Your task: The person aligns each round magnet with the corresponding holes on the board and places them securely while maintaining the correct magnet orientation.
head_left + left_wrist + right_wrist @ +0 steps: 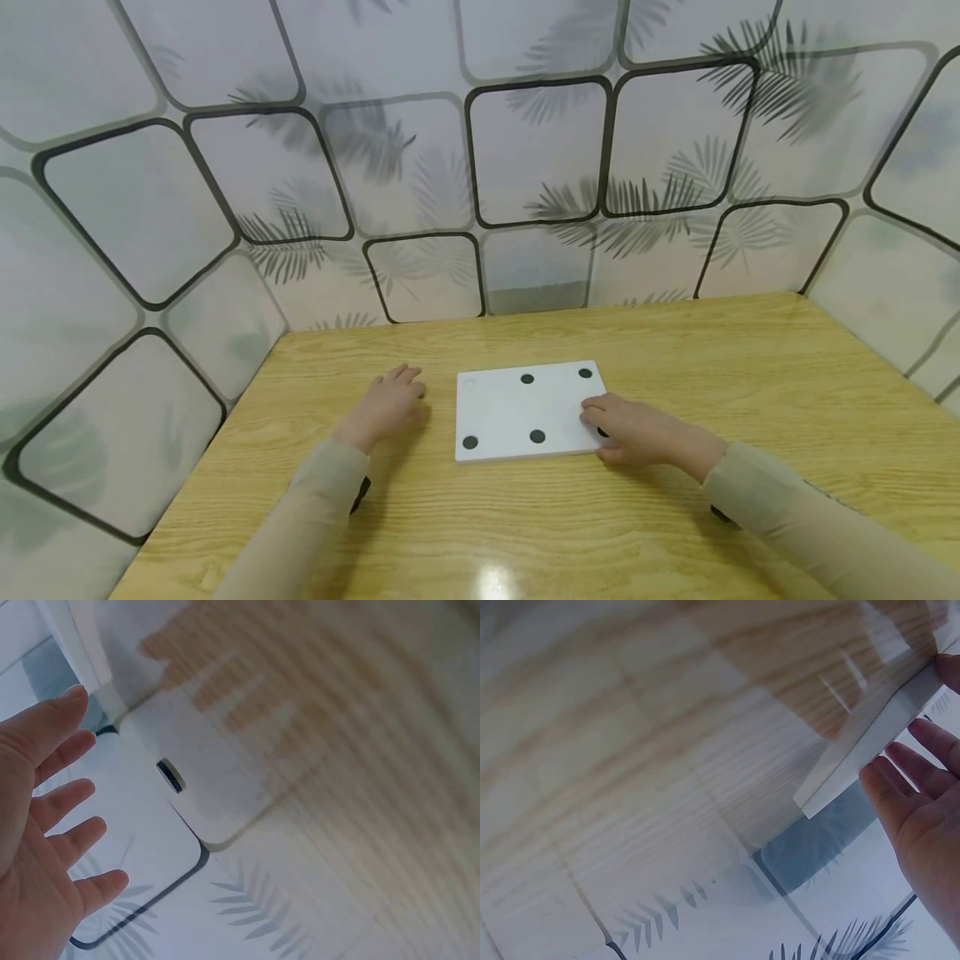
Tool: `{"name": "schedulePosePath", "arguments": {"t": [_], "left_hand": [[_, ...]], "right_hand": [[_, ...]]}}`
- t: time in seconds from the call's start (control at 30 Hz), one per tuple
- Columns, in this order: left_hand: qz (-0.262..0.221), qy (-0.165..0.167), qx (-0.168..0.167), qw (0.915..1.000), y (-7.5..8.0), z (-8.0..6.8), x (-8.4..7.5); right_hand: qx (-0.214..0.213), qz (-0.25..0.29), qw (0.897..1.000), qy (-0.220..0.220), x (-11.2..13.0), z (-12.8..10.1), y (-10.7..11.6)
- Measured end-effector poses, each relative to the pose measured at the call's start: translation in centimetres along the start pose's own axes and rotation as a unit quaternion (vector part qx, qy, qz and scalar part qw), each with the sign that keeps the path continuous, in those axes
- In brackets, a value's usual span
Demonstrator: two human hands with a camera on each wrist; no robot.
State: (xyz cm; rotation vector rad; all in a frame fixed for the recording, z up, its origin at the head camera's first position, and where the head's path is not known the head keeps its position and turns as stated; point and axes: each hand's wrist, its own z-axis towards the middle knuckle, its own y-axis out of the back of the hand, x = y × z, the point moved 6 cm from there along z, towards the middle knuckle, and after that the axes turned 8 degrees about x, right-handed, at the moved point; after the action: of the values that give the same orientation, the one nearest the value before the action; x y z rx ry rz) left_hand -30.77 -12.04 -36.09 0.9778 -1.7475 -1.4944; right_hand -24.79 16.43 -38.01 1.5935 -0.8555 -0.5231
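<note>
A white rectangular board (510,412) with several round black dots lies on the wooden table. A faint pale circle (469,382) marks its far left corner. My right hand (637,429) rests on the board's right end, fingers over the top and thumb by the near corner, partly covering one dot. In the right wrist view, the fairly straight fingers (881,787) touch along the board's pale edge (855,769). To the left of the board and apart from it, my left hand (386,408) hovers over the table with loose, spread fingers, holding nothing.
The glossy wood-grain table (480,517) reflects the hands and a light near its front. A patterned wall covering (540,150) with dark rounded frames and leaf prints rises behind the table and along both sides.
</note>
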Motion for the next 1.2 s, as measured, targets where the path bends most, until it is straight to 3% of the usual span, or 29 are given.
{"name": "schedulePosePath", "arguments": {"t": [0.2,0.43,0.9,1.2], "left_hand": [[-0.024,0.031,-0.013,0.9991,0.0,0.5,1.7],[-0.037,0.063,-0.001,0.9973,-0.2,1.1,3.0],[-0.002,0.116,0.046,0.9921,-0.4,1.6,3.7],[0.001,0.124,0.068,0.99,-0.4,1.7,3.5]], "right_hand": [[0.003,-0.002,1.0,0.0,-0.1,0.1,0.0],[0.006,-0.003,1.0,-0.003,-0.1,0.1,0.1],[0.003,0.001,1.0,-0.005,0.1,0.0,0.1],[0.002,-0.002,1.0,-0.003,0.1,-0.1,0.2]]}}
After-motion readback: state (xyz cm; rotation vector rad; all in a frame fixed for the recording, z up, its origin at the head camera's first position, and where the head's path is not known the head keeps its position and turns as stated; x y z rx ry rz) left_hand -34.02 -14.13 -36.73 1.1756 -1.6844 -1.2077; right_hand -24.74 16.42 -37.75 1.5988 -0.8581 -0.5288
